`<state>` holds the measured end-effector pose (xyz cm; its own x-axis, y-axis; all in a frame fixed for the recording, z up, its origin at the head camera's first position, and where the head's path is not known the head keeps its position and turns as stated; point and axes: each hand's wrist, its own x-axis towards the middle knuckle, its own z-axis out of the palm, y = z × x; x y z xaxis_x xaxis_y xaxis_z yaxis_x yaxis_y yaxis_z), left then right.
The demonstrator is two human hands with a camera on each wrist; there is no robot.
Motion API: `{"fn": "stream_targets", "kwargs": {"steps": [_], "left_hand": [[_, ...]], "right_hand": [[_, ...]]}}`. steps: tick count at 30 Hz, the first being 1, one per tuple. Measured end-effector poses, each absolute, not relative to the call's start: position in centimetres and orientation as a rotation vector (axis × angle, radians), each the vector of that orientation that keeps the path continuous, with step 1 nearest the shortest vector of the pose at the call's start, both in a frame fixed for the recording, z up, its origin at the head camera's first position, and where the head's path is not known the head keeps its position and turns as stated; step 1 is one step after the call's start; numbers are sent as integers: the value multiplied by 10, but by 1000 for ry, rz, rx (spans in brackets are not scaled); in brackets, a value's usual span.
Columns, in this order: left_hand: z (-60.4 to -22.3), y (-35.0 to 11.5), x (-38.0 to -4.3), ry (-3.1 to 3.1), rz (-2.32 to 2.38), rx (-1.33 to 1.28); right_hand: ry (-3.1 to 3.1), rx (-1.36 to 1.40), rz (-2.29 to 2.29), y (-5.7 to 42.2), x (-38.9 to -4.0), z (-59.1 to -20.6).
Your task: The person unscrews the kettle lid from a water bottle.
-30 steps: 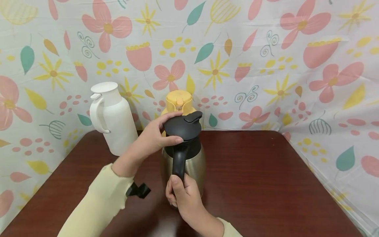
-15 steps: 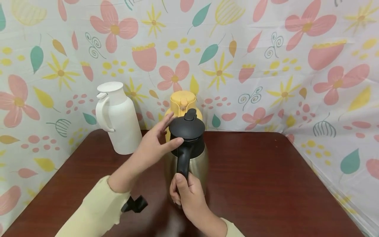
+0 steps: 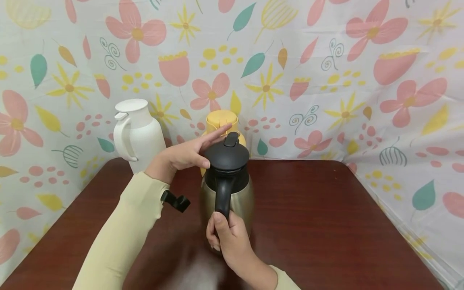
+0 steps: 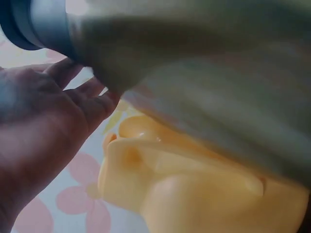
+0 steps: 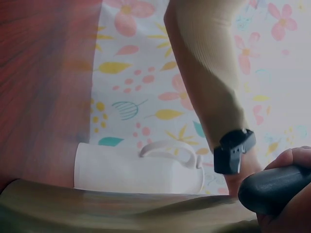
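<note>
A gold metal vacuum jug with a black lid stands upright on the table in the head view. My right hand grips its black handle, fingers and thumb wrapped round the lower part. At the lid's left side is my left hand, its fingers stretched out behind the lid and its thumb at the lid's near left edge. Whether those fingers touch the jug is unclear. In the left wrist view the left hand lies beside the jug's neck, with fingers extended.
Right behind the gold jug stands a yellow jug, partly hidden. A white jug is at the back left, beyond the left forearm. The dark red tabletop ends at a flowered cloth.
The lid has turned, so its raised tab, which pointed right, now points to the back. My left hand has loosened from the lid and straightened its fingers. The right hand keeps its grip.
</note>
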<state>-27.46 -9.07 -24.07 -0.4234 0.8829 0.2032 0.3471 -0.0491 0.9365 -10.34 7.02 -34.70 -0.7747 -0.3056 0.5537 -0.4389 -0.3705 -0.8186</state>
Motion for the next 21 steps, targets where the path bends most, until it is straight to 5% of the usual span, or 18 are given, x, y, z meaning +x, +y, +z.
{"fn": "stream_targets", "kwargs": {"steps": [8, 21], "left_hand": [[-240, -77, -261, 1733, 1555, 1281], [-246, -51, -179, 2277, 2015, 499]], "right_hand": [[-1722, 1015, 2303, 71, -103, -347], [-1700, 1024, 2294, 68, -104, -346]]}}
